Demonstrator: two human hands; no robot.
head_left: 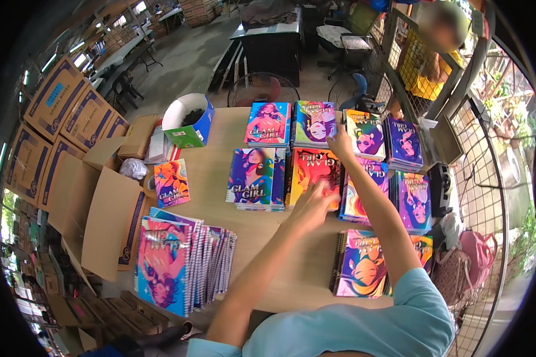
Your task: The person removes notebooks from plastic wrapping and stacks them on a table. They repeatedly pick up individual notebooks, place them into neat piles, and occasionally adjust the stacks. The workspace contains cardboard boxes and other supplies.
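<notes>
Stacks of spiral notebooks with colourful illustrated covers stand in rows on the table. My left hand (314,205) is over a red and orange notebook (309,163) in the middle row, its fingers smeared by motion. Farther off, my right hand (341,144) reaches to the right edge of a green and blue notebook (314,122) in the back row; how its fingers close is hard to make out. A pink and blue notebook (268,122) and a dark blue one (250,175) top the stacks to the left. My right forearm partly covers a purple and orange notebook (363,187).
A leaning row of notebooks (164,262) stands at the near left, beside an open cardboard box (110,223). One notebook (171,183) lies alone near a blue and green carton (192,128). Bags (473,256) sit at the right edge. Beyond the mesh is a person in yellow (426,65).
</notes>
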